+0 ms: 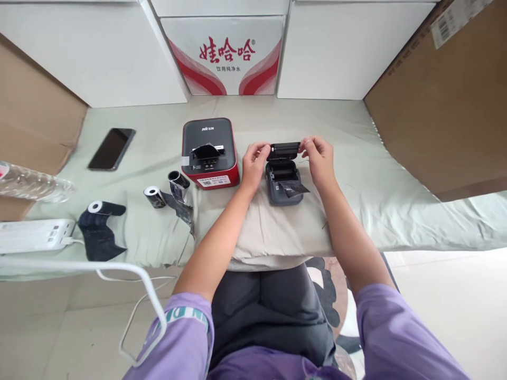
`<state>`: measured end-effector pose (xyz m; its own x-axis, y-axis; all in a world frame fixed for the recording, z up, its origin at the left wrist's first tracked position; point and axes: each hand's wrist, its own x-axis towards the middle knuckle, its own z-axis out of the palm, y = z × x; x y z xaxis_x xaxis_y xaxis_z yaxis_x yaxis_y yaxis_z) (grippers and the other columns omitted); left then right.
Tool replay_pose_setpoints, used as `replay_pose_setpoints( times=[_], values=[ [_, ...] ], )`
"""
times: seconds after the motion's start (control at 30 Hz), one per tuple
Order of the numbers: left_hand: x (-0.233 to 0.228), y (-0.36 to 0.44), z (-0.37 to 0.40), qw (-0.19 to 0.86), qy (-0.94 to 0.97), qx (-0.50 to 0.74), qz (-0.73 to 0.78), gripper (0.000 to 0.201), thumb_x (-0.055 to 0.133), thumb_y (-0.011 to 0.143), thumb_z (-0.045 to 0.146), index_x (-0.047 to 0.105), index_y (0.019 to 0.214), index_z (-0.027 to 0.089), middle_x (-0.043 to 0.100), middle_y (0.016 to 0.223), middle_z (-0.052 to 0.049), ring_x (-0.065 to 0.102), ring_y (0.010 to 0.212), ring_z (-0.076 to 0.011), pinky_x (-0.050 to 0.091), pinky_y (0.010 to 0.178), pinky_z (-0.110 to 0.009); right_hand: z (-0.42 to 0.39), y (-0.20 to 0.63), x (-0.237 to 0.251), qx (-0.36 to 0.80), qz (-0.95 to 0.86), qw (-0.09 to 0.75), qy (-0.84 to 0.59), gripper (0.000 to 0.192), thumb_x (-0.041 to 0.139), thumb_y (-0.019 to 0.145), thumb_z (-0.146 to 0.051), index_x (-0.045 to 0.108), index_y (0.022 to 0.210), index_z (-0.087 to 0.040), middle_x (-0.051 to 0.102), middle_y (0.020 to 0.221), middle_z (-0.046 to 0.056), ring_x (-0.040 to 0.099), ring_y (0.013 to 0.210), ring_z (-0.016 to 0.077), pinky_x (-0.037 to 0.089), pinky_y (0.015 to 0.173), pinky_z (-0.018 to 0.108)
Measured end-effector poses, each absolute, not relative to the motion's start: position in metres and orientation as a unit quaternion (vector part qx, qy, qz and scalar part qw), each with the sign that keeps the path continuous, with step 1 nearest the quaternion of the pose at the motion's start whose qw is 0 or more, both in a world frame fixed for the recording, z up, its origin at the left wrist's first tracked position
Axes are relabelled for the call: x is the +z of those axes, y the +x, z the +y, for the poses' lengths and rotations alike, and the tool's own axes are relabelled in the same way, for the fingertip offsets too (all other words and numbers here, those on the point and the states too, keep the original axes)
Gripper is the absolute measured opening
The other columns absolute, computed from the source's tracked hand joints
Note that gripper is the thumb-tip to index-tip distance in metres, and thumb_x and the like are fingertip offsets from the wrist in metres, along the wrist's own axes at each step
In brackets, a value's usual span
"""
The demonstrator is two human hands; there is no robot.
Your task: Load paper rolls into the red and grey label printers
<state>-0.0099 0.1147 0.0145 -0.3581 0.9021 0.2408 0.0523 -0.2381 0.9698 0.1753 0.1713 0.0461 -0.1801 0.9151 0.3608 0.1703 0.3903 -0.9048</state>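
Note:
A small dark grey label printer (283,187) sits on the cloth-covered surface with its lid (283,151) raised. My left hand (253,164) pinches the lid's left end and my right hand (319,157) pinches its right end. A dark strip of paper (295,188) sticks out of the printer's front. To the left stands a larger red and black printer (209,153) with a dark strip in its slot.
Two dark paper rolls (168,191) lie left of the red printer, one partly unrolled, and another roll (99,224) lies farther left. A phone (111,149), a plastic bottle (34,183), a power strip (34,235) and cardboard boxes (447,100) surround the area.

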Motion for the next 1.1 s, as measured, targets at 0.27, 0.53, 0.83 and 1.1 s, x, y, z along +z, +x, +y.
replay_pose_setpoints(
  times=[0.27, 0.53, 0.83, 1.1],
  values=[
    [0.022, -0.021, 0.108, 0.328, 0.515, 0.586, 0.532, 0.012, 0.069, 0.091, 0.031, 0.075, 0.089, 0.021, 0.07, 0.113, -0.007, 0.065, 0.11, -0.0218, 0.052, 0.102, -0.034, 0.18, 0.184, 0.042, 0.43, -0.686, 0.455, -0.371, 0.057, 0.074, 0.084, -0.075, 0.057, 0.065, -0.024, 0.062, 0.074, 0.002, 0.057, 0.074, 0.0179, 0.053, 0.078, 0.037],
    [0.024, -0.034, 0.107, 0.523, 0.587, 0.433, 0.439, 0.069, 0.068, 0.076, 0.025, 0.066, 0.145, 0.024, 0.062, 0.155, -0.011, 0.05, 0.152, -0.0332, 0.039, 0.127, -0.05, 0.177, 0.195, 0.051, 0.546, -0.721, 0.261, -0.339, 0.038, 0.081, 0.072, -0.035, 0.069, 0.108, -0.026, 0.075, 0.117, 0.005, 0.068, 0.116, 0.0278, 0.054, 0.106, 0.048],
    [0.03, -0.035, 0.1, 0.551, 0.574, 0.409, 0.448, 0.083, 0.067, 0.071, 0.024, 0.059, 0.153, 0.027, 0.053, 0.165, -0.008, 0.04, 0.159, -0.0363, 0.034, 0.131, -0.051, 0.178, 0.208, 0.059, 0.582, -0.74, 0.178, -0.286, 0.054, 0.08, 0.076, -0.033, 0.071, 0.129, -0.026, 0.076, 0.133, 0.007, 0.068, 0.125, 0.0323, 0.054, 0.112, 0.057],
    [0.034, -0.033, 0.096, 0.568, 0.557, 0.4, 0.454, 0.088, 0.069, 0.069, 0.023, 0.055, 0.156, 0.022, 0.052, 0.165, -0.012, 0.043, 0.157, -0.0368, 0.036, 0.13, -0.05, 0.18, 0.21, 0.054, 0.607, -0.73, 0.175, -0.261, 0.055, 0.086, 0.078, -0.035, 0.07, 0.13, -0.025, 0.075, 0.133, 0.008, 0.07, 0.123, 0.0306, 0.057, 0.111, 0.054]
  ],
)
